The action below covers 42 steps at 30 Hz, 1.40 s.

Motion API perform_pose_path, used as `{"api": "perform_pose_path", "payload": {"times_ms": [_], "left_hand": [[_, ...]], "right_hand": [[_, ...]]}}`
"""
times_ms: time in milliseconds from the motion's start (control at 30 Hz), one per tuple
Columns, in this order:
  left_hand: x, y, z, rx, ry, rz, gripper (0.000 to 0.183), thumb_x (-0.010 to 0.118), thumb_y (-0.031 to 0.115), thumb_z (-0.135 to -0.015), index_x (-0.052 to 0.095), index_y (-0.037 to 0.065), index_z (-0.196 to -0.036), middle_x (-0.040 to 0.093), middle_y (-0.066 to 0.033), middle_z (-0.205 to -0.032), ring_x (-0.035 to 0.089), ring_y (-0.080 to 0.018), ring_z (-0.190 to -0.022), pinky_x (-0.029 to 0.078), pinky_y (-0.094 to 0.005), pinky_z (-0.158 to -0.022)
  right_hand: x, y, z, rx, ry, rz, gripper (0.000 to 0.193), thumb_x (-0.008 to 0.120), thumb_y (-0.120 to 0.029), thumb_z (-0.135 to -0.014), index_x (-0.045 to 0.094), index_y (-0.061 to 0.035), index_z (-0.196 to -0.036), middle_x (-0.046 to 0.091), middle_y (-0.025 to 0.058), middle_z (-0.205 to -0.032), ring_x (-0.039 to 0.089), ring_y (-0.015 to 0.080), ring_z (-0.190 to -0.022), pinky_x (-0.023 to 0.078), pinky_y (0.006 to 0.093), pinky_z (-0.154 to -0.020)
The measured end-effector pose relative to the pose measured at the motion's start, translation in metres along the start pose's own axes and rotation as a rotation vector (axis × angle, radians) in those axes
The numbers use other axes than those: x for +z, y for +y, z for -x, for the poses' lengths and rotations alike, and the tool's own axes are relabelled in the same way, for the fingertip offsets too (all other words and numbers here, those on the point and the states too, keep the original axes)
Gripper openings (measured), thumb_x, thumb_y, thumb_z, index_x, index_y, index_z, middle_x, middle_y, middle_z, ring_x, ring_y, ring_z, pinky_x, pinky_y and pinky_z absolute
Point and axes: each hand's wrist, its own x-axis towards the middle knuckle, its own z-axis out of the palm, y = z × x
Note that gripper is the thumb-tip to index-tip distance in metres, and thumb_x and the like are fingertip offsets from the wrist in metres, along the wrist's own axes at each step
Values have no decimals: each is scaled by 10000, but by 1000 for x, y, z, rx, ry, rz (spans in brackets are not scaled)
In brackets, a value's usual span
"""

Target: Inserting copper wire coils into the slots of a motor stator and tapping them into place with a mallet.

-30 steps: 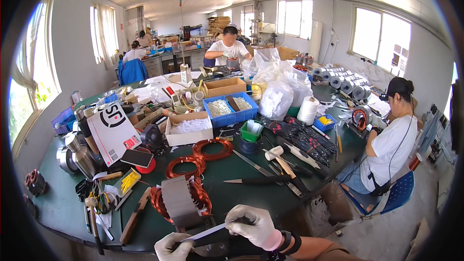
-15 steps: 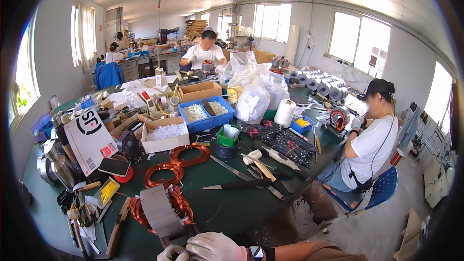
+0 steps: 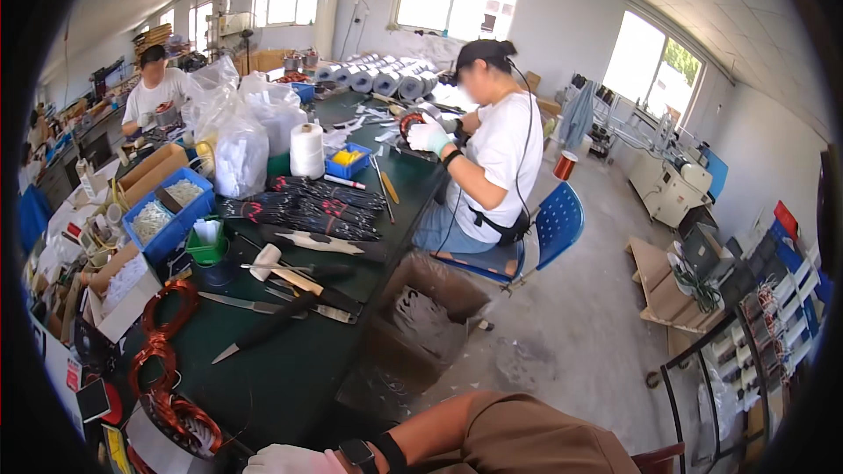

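Though R hand [image 3: 291,460] at 7 o'clock is cropped (can't tell grip), grey core [image 3: 151,441], 7–8 o'clock, is prob. heavy/stiff: hold outer wall, not bendy copper coils [image 3: 162,404].

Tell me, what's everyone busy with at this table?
The camera wearer's gloved right hand is low in view, near a grey ring with copper coils; whatever it holds is out of sight, as is the left hand. A seated co-worker has a gloved hand at another copper-wound ring. A mallet lies between.
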Motion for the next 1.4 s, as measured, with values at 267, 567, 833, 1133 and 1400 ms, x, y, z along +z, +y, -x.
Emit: {"api": "perform_pose_path", "payload": {"times_ms": [267,567,833,1133,1400], "left_hand": [[19,20,-13,28,-114,-65,279,765,-69,-877,723,-89,-1152,766,-183,-1086,731,-245,-947,589,-340,-834],[0,13,-7,-48,1,-87,141,761,-44,-892,739,-63,-1030,763,-133,-932,699,-189,-828,573,-329,-794],[-6,-6,-32,4,-154,26,74,769,-13,-787,773,12,-856,757,-105,-772,714,-199,-653,550,-318,-627],[-28,-38,-48,-254,152,230,246,672,75,-964,646,-26,-1186,684,-30,-1069,607,-83,-938,500,-257,-844],[-38,-52,-57,-372,55,312,302,736,45,-909,673,-56,-1187,734,-53,-1090,674,-127,-974,524,-299,-902]], "right_hand": [[-6,7,23,78,60,-1,237,727,-302,-862,655,-90,-940,639,102,-895,657,315,-868,545,439,-757],[15,8,13,200,-58,-351,356,787,-228,-840,652,-72,-1130,606,117,-1074,631,339,-931,546,427,-771],[-14,22,-4,341,-71,-379,215,812,-75,-840,761,-94,-1048,663,76,-891,669,285,-788,554,376,-689],[-14,107,-48,556,-162,-518,75,731,-46,-881,740,-35,-955,656,116,-905,650,283,-785,532,358,-704],[8,108,-52,200,-201,-442,153,736,-78,-788,752,-63,-939,694,75,-939,659,287,-902,562,388,-743]]}}
